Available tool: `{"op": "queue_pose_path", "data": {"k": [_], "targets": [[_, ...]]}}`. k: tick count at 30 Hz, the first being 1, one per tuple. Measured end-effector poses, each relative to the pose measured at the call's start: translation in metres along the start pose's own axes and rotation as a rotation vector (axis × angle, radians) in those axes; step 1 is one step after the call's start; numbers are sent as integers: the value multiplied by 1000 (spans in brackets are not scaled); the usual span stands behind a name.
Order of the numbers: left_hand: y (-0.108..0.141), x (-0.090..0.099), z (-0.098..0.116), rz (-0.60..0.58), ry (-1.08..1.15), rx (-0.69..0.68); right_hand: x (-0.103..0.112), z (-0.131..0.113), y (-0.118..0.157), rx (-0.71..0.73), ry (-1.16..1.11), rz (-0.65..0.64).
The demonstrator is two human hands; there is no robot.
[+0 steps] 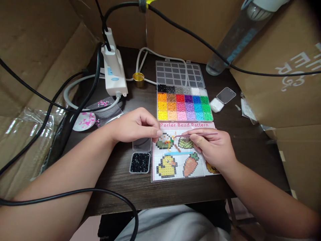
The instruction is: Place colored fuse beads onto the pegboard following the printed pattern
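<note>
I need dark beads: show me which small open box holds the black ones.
The box just left of the pattern sheet; the other box, right of the bead case, holds white contents.

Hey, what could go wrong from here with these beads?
A sweep of the left hand or forearm might tip the open box of black beads. The bead organizer also lies open just beyond that hand, so a jolt could mix colours. And if the tweezers slip in the right hand, small orange pieces near their tip might shift.
</note>
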State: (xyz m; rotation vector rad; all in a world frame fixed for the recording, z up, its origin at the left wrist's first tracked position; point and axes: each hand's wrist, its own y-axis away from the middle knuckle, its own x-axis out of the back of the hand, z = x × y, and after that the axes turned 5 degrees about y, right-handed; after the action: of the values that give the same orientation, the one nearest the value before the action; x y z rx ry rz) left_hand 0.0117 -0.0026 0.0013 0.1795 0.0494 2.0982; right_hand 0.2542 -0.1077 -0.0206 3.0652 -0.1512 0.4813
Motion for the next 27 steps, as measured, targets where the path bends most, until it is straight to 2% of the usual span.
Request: {"op": "queue_pose_path", "data": {"k": [10,17,22,27], "targets": [[0,0,1,-7,8,3,0,-1,0,-24,11,-18],[4,1,-1,-11,13,9,7,5,-4,-44,-184,32],[6,2,-2,-31,28,-8,4,-19,-32,21,-174,117],[7,1,-2,-24,26,-5,-23,-45,-63,150,-138,210]]}}
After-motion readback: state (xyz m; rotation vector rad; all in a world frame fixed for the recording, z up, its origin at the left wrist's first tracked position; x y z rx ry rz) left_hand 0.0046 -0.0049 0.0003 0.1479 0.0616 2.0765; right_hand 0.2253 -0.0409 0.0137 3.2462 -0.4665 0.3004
